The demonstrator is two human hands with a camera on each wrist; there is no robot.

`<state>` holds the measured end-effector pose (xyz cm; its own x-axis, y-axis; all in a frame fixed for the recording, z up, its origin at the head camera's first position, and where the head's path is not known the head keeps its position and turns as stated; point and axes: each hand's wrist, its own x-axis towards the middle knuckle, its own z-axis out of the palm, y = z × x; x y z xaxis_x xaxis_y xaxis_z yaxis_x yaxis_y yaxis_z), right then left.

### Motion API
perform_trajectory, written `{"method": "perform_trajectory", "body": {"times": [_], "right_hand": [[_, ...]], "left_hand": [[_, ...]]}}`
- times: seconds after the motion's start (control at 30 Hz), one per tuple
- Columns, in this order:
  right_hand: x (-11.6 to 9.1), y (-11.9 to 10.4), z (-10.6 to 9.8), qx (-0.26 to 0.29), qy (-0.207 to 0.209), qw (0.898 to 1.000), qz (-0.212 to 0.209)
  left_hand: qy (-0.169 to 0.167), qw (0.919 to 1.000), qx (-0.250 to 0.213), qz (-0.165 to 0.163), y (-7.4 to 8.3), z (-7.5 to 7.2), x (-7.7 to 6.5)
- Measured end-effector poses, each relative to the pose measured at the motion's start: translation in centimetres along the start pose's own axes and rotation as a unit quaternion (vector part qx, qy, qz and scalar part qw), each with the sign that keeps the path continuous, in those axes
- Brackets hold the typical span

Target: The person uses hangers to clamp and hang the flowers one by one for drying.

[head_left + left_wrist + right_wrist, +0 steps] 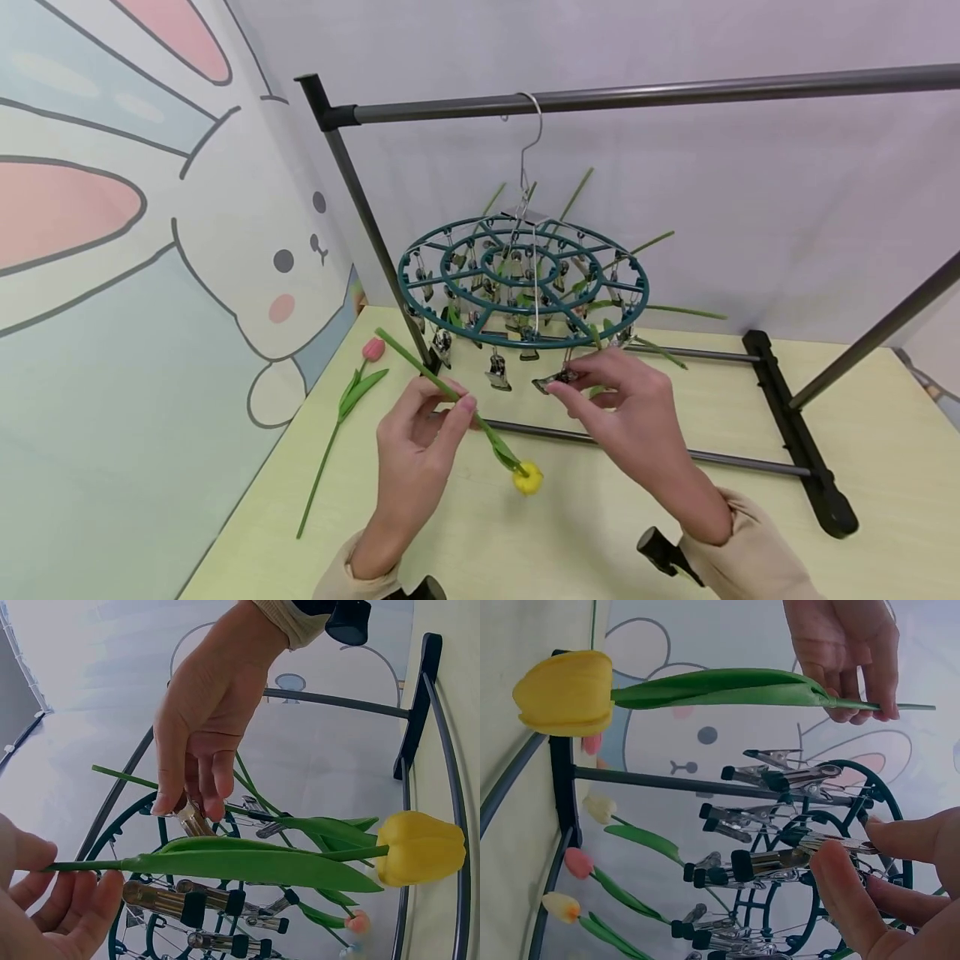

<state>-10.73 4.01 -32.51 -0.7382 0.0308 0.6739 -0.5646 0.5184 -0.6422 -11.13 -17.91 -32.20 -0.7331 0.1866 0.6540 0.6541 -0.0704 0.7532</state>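
Note:
A yellow artificial tulip (528, 478) hangs head down at a slant, its green stem pinched between the thumb and fingers of my left hand (416, 454). To the right, my right hand (633, 408) pinches a metal clip (553, 382) at the near rim of a round green clip hanger (491, 337). In the right wrist view this clip (776, 862) has dark tips, and my thumb and fingers are on its handle end. The tulip's bloom (421, 847) and long leaves are in full sight in the left wrist view, below the right hand.
The hanger hooks over the top bar (645, 96) of a dark metal rack. Several tulips hang from its far and right clips, among them a pink one (578, 862). Another pink tulip (372, 349) lies on the table at left, beside a wall with a painted rabbit (277, 250).

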Motion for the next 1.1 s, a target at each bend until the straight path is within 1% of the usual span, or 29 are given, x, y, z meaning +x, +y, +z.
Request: {"method": "perform_trajectory", "body": {"times": [0.13,0.27,0.33,0.4,0.53,0.63,0.73,0.87,0.97,1.1], "right_hand": [[0.1,0.2,-0.6,-0.003,-0.033,0.999,0.039],[0.1,0.3,-1.2,0.004,-0.07,0.993,0.091],[0.1,0.3,-1.4,0.011,-0.081,0.991,0.106],[0.1,0.4,-1.6,0.017,-0.086,0.99,0.109],[0.1,0.6,-1.7,0.028,-0.087,0.992,0.082],[0.1,0.8,-1.8,0.034,-0.081,0.994,0.057],[0.0,0.9,-1.8,0.047,-0.075,0.995,0.041],[0.0,0.9,-1.7,0.074,-0.069,0.995,0.025],[0.0,0.9,-1.6,0.092,-0.066,0.994,0.01],[-0.1,1.0,-1.6,0.107,-0.066,0.992,-0.011]], "left_hand": [[0.002,0.9999,0.0,-0.013,-0.2,0.2,0.1],[0.005,0.9998,0.004,-0.021,-0.5,0.6,0.3],[0.005,0.9997,0.007,-0.024,-0.6,0.8,0.4],[0.005,0.9997,0.005,-0.023,-0.7,0.9,0.4],[0.005,0.9995,0.0,-0.03,-0.9,1.2,0.5],[0.006,0.9992,-0.007,-0.039,-0.8,1.4,0.6],[0.008,0.9989,-0.013,-0.045,-0.8,1.5,0.7],[0.01,0.9988,-0.024,-0.04,-1.0,1.7,0.9],[0.009,0.9991,-0.029,-0.03,-1.3,1.8,1.0],[0.013,0.9987,-0.035,-0.034,-1.5,2.0,1.1]]}}
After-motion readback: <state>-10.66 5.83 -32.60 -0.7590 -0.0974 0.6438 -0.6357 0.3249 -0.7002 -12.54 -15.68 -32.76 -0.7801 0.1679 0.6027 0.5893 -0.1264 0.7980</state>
